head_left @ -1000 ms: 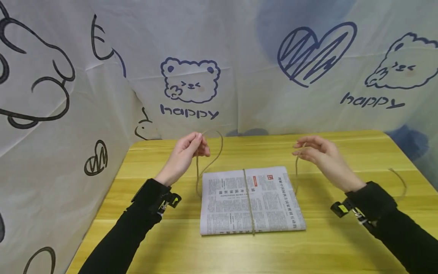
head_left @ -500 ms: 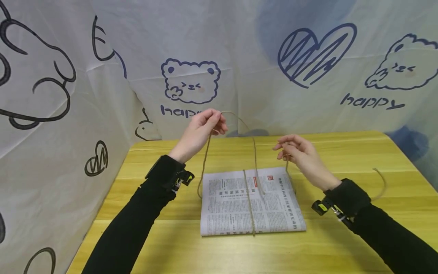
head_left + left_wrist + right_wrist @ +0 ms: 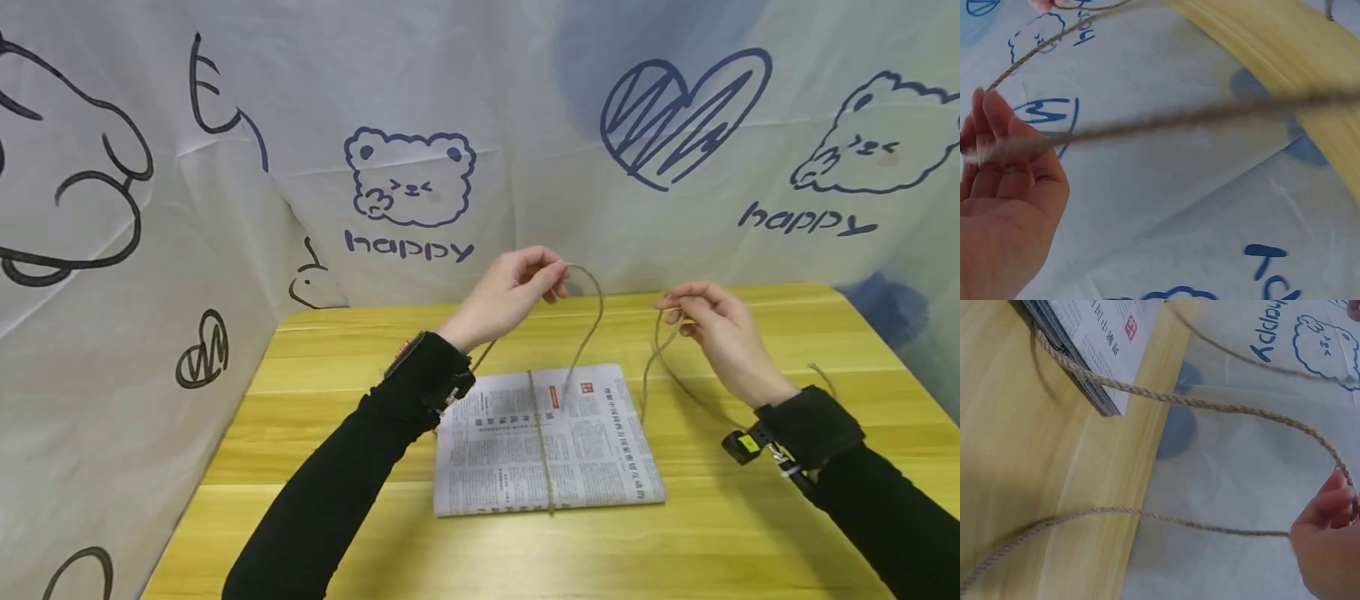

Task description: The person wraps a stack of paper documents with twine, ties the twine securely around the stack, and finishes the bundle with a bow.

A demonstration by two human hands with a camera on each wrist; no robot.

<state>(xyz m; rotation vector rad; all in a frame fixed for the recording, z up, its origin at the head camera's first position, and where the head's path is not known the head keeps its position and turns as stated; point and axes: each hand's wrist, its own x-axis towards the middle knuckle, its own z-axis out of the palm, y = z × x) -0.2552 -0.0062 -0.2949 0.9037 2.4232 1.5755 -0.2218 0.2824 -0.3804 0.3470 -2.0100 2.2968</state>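
- The left hand (image 3: 517,287) is being held up above the far part of the table (image 3: 750,533), and its fingertips are pinching one end of the twine (image 3: 592,321); in the left wrist view the strand is running across the fingers (image 3: 997,134).
- The right hand (image 3: 712,329) is hanging a little lower and to the right, and its thumb and fingers are pinching the other end of the twine; from it a slack loop is falling down to the table.
- Both strands are going down to the folded newspaper (image 3: 600,450), which is lying flat in the middle of the table, and one pass of twine is lying across its middle from the far edge to the near edge.
- To my judgement the wrapping is done one way only: the two ends are free in the air, no knot is showing, and crossing and tying them is what is left.
- The hands are apart, with open air between them above the newspaper.
- The printed cloth wall (image 3: 225,208) is standing near the left arm and close behind both hands, so the room there is small; the right side and the near side of the table are giving more room.
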